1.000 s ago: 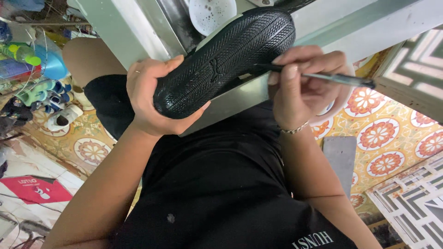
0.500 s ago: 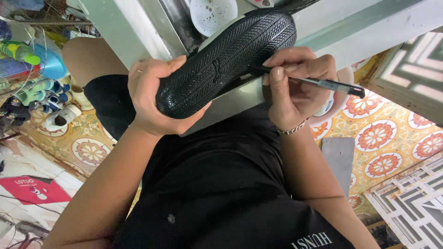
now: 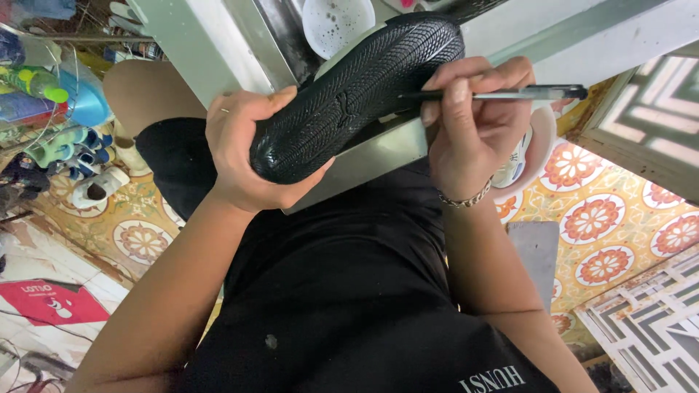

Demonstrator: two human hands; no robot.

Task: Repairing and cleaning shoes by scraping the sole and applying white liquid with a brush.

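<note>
I am viewing the scene from the head camera, looking down the person's front. The left hand (image 3: 251,156) is cupping the heel end of a black shoe (image 3: 360,91), fingers curled round the far edge and thumb lying along the near edge, so the ribbed sole is facing up toward me. The shoe is being held in the air above the lap, tilted, with its toe end rising toward the upper right, in front of a pale metal table edge (image 3: 378,149).

The right hand (image 3: 473,120) is pinching a slim dark pen-like tool (image 3: 502,93) between thumb and fingertips; the tool is lying nearly level, its tip touching the sole near the toe end. A metal bracelet (image 3: 466,198) is sitting on that wrist.

A white bowl (image 3: 336,22) is resting behind the shoe. A patterned tile floor (image 3: 604,218) is showing at right, and small shoes (image 3: 87,164) are lying at left below coloured bottles (image 3: 44,84). The person is wearing a black shirt (image 3: 342,291).
</note>
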